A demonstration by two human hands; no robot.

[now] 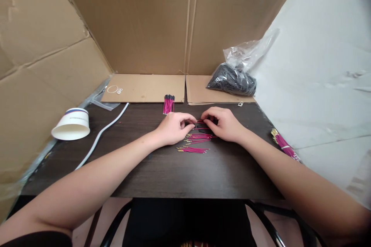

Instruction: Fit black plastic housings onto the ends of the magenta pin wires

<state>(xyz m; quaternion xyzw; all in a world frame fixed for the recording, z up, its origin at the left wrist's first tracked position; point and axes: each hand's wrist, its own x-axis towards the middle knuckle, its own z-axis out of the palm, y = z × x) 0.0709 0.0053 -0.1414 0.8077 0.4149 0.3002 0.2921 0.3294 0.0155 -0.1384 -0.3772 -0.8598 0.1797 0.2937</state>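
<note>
Over the middle of the dark table, my left hand [175,127] and my right hand [222,124] face each other, a small gap apart. The right thumb and fingers pinch a thin magenta wire [200,120] that spans part of the gap. My left thumb and index finger are brought together at the wire's other side; what sits between them is too small to make out. Small black sleeves [201,126] lie below the fingertips. Closer to me are loose magenta wires with gold tips [199,138] and another small row of wires [193,150].
Behind my left hand lies a bunch of magenta wires with black ends [168,104]. A clear bag of black pieces [233,79] rests at the back right. A tied wire bundle [282,144] is at the right edge. A paper cup [72,125] and white cable [100,135] lie left.
</note>
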